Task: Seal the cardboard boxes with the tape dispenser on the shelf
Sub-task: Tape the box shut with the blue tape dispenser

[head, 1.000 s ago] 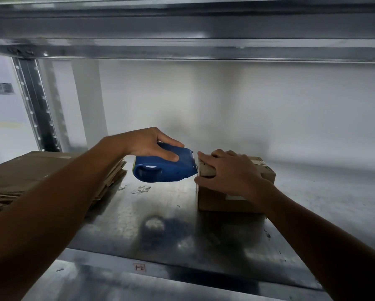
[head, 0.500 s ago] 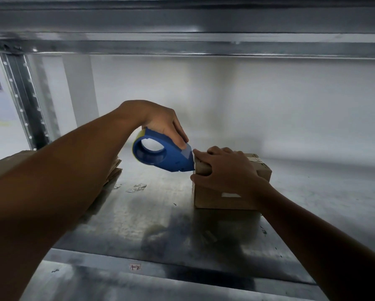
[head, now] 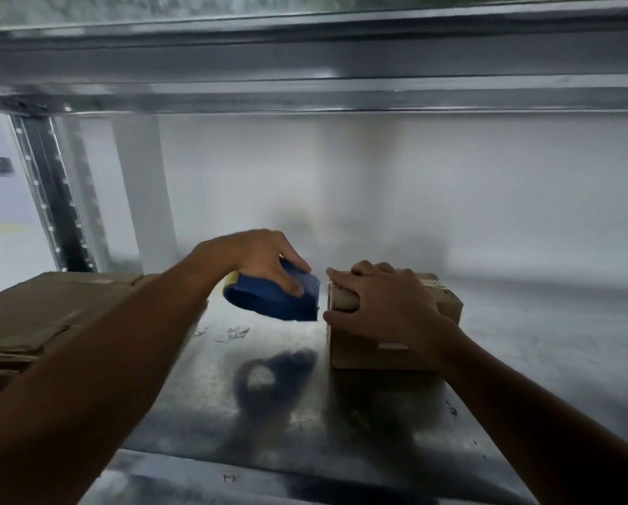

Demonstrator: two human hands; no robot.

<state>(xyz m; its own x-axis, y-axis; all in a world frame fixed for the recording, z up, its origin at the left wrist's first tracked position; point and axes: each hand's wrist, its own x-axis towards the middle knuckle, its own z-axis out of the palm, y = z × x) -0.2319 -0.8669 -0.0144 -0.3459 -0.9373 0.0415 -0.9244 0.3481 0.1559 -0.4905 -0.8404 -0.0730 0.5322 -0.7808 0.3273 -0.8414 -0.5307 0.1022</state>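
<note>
Two hands work at a metal shelf (head: 523, 359). At far left lies a stack of flattened cardboard (head: 50, 315). The left hand (head: 265, 260), fingers curled over the blue tape dispenser (head: 279, 304), has brought it down from its raised tilt of half a second earlier. Its nose now sits lower, just beside the left face of the small cardboard box (head: 378, 355) and barely apart from it. The right hand (head: 381, 304) grips the box's top left edge, fingers over the top and thumb on the side. The tape seems to be carried over the edge, so cutting it probably comes next.
</note>
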